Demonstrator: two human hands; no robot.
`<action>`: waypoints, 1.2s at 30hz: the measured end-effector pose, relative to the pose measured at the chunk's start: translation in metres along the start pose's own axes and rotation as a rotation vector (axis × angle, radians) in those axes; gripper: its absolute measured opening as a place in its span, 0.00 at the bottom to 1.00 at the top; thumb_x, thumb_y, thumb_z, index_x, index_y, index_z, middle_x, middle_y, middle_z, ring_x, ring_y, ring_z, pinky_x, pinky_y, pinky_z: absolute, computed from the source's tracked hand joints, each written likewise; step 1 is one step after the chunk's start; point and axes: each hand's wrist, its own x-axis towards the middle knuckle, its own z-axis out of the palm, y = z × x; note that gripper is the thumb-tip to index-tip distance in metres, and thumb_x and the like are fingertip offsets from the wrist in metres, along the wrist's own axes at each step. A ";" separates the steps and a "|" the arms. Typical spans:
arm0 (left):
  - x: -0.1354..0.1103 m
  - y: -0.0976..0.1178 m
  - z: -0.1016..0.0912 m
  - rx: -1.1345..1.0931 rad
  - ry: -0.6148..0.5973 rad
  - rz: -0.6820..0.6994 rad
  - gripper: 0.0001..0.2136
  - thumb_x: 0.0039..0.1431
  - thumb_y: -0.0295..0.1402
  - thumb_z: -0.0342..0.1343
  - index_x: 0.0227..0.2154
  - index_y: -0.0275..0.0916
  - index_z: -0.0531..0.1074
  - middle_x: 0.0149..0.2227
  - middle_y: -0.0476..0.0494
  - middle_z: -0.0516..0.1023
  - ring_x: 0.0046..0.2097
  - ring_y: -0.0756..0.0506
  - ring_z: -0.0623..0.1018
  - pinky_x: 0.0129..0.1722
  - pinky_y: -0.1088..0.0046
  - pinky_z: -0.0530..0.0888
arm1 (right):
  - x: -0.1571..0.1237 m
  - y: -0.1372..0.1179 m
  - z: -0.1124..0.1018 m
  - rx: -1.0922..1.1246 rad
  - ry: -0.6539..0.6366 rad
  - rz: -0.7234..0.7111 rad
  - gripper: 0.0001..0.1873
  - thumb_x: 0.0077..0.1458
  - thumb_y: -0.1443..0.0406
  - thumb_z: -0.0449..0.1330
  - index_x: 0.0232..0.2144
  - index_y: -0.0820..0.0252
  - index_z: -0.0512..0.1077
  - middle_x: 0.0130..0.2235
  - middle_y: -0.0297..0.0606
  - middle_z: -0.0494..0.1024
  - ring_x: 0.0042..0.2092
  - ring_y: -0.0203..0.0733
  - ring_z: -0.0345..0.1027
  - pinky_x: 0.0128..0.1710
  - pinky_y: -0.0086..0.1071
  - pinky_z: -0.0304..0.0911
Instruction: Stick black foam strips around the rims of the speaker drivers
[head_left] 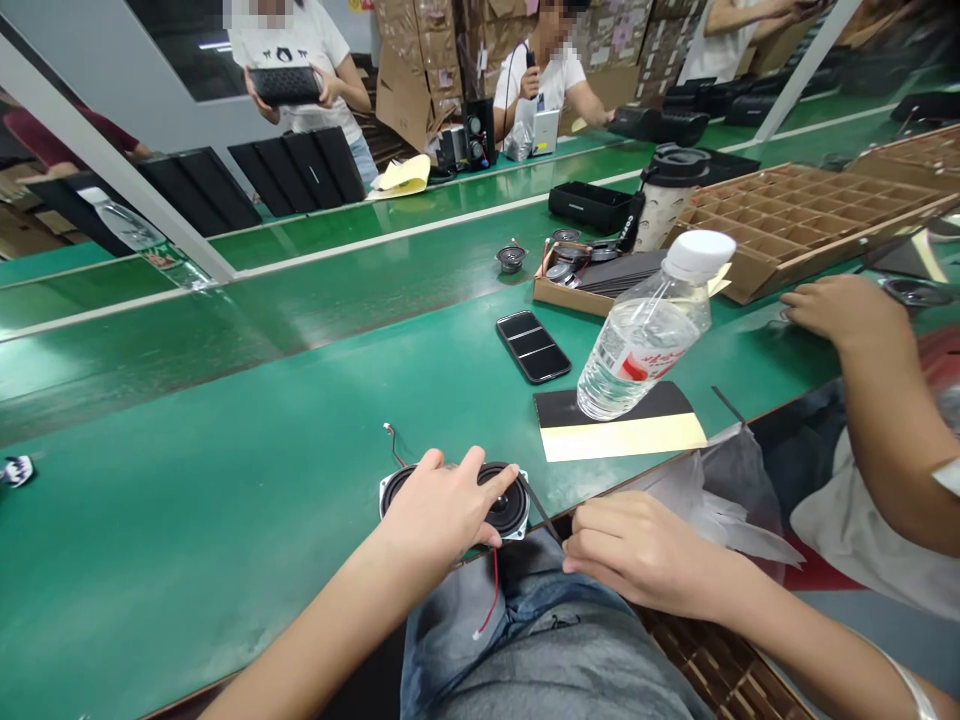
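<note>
- A red wire [495, 590] hangs off the near edge of the bench over the person's lap; it could snag on clothing and be tugged loose if the person shifted.
- The right hand [626, 545] is just off the bench edge, fingers curled closed, pinching the end of a narrow black strip [541, 508]. Too hard a pull could stretch or tear the strip, or lay it crooked.
- The left hand [450, 500] is palm down with fingers spread, pressing on the speaker piece [514, 515] without gripping round it. A fingertip pushed into the black cone could dent it.
- That piece lies at the near edge of the green bench [225, 480], so a sideways tug on the strip could slide it off. The hand covers its middle, so I cannot tell whether it is two speakers or one joined piece.
- Beyond it, a second lead [399, 446] lies loose on the bench and could be trapped if the piece were turned.
- To the right, a water bottle [641, 335] stands on a black sheet [559, 408]; pulling that sheet could topple it.
- A spill could reach the phone [533, 347] beside it, or the carton of speakers [574, 300] farther back.
</note>
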 end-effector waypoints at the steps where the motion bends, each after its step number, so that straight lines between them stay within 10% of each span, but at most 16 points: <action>1: -0.001 0.002 0.002 0.004 0.000 -0.012 0.31 0.50 0.46 0.54 0.57 0.47 0.54 0.42 0.41 0.70 0.34 0.44 0.74 0.36 0.66 0.65 | 0.002 -0.001 0.000 -0.001 0.002 -0.008 0.15 0.61 0.66 0.48 0.25 0.62 0.68 0.22 0.32 0.64 0.23 0.34 0.53 0.22 0.31 0.43; 9: -0.009 0.023 0.020 0.025 0.115 -0.175 0.28 0.51 0.50 0.52 0.56 0.54 0.56 0.36 0.41 0.71 0.36 0.42 0.73 0.42 0.61 0.65 | 0.012 0.018 -0.008 0.057 -0.060 -0.008 0.14 0.59 0.59 0.51 0.28 0.63 0.70 0.24 0.33 0.68 0.25 0.34 0.59 0.23 0.29 0.48; 14: -0.007 0.037 0.027 0.010 0.230 -0.298 0.28 0.54 0.51 0.49 0.55 0.45 0.58 0.35 0.38 0.71 0.38 0.39 0.72 0.41 0.60 0.65 | 0.013 0.048 -0.002 0.707 -0.159 0.341 0.24 0.41 0.53 0.65 0.38 0.63 0.71 0.30 0.35 0.74 0.27 0.34 0.65 0.25 0.26 0.60; 21: 0.004 0.045 0.021 -0.146 0.212 -0.523 0.35 0.50 0.55 0.48 0.53 0.30 0.62 0.35 0.33 0.73 0.40 0.36 0.72 0.39 0.59 0.65 | 0.021 0.056 0.025 1.052 0.132 0.656 0.13 0.52 0.60 0.57 0.38 0.63 0.70 0.32 0.39 0.74 0.32 0.36 0.69 0.25 0.27 0.64; 26: -0.007 0.020 0.015 -0.304 0.159 -0.419 0.41 0.42 0.58 0.53 0.55 0.33 0.58 0.44 0.35 0.71 0.45 0.36 0.70 0.42 0.58 0.65 | 0.032 0.057 0.030 1.116 0.288 0.743 0.21 0.52 0.61 0.58 0.48 0.59 0.62 0.29 0.34 0.70 0.29 0.34 0.68 0.18 0.23 0.61; 36: -0.017 -0.008 0.041 -0.581 0.218 -0.117 0.32 0.48 0.46 0.59 0.55 0.45 0.56 0.58 0.46 0.61 0.57 0.42 0.60 0.51 0.61 0.58 | 0.038 0.053 0.032 1.374 0.163 0.759 0.13 0.46 0.59 0.63 0.29 0.64 0.69 0.30 0.37 0.71 0.28 0.32 0.68 0.15 0.19 0.59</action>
